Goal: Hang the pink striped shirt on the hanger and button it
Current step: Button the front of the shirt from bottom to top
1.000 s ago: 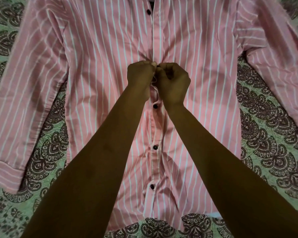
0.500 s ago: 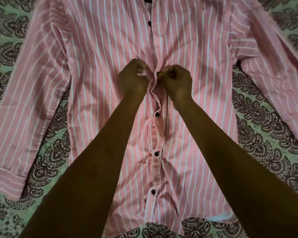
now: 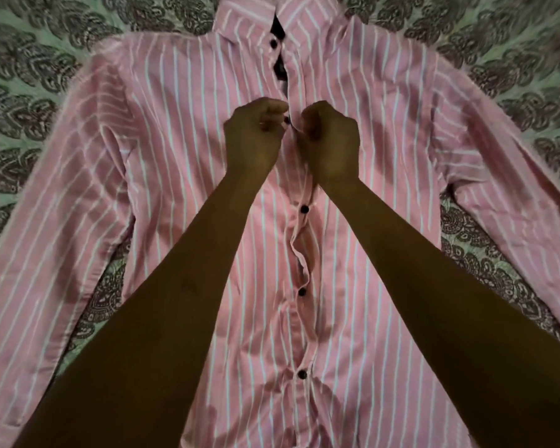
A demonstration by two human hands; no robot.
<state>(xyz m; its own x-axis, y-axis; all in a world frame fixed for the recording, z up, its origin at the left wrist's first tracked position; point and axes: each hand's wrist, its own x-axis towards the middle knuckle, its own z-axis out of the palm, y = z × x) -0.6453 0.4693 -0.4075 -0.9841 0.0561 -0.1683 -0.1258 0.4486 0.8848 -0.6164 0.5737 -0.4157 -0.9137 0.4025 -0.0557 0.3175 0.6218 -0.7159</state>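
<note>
— While the pink striped shirt (image 3: pixel 181 176) lies face up and spread flat on the patterned bedsheet (image 3: pixel 39 43), where are the hands?

— Both are at the chest, on the front placket. The left hand (image 3: pixel 254 140) has its fingers curled, pinching the left edge of the placket just beside a dark button (image 3: pixel 285 118) that peeks out between the two fists. The right hand (image 3: pixel 332 143) is curled the same way, gripping the overlapping right edge. The two fists sit just beside each other without touching, with the seam running up between them.

— How much of the front is fastened?

— Below the hands, three black buttons show down the placket: one just under the wrists (image 3: pixel 304 208), one lower (image 3: pixel 302 292), and one near the hem (image 3: pixel 302 374). The cloth between them bulges and ripples. Above the hands, the top button (image 3: pixel 274 44) sits beside an open slit, where something dark shows in the gap under the collar (image 3: pixel 249 19).

— Is that the hanger?

— That cannot be told; only a dark strip shows in the opening.

— And the sleeves?

— They are spread out to either side, the left sleeve (image 3: pixel 46 253) reaching down to its cuff at the lower left edge, the right sleeve (image 3: pixel 511 176) running off the right edge. Both forearms reach up over the lower shirt.
</note>
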